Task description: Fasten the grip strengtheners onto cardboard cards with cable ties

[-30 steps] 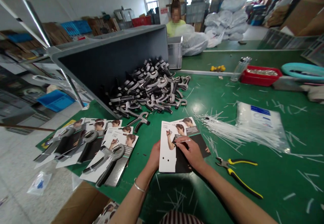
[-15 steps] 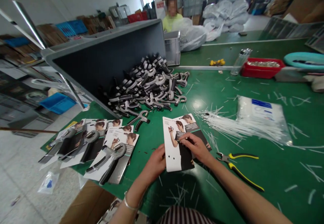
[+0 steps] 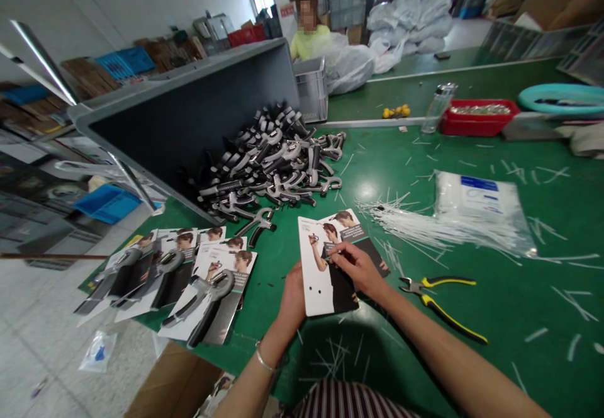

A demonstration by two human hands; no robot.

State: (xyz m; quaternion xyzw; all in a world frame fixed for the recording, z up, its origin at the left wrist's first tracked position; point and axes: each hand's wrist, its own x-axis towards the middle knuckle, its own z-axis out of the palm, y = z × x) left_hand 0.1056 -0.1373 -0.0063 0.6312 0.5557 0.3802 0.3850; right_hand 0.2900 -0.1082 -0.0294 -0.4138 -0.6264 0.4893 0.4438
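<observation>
Working at the near middle of the green tabletop [image 3: 406, 380], both bare hands are on one thing: a white-and-black printed cardboard sheet with rounded corners [image 3: 329, 282]. It stands tilted toward the wearer, two small dark holes low on its left side, a second printed card [image 3: 375, 251] half covered behind it. The left hand [image 3: 291, 292] props the left edge; its fingers run out of sight behind the board, so whether they are spread or pressed together I cannot tell. Over on the right, the right hand [image 3: 361, 267] has thumb and forefinger brought together against the face, near the middle; anything thin between them is too small to make out.

Fine fingertip work, I'd judge, and steadiness should decide it. Best to let the left hand back the board firmly, close behind the spot being worked, and to press lightly so the cardboard doesn't crease. Right beside the right forearm lie yellow-and-black handled pliers [image 3: 416, 286], handles apart; keeping the elbow off them makes sense. Farther right, a loose sheaf of thin white plastic ties [image 3: 419, 228] sits within easy reach, its strands apt to tangle.
</observation>
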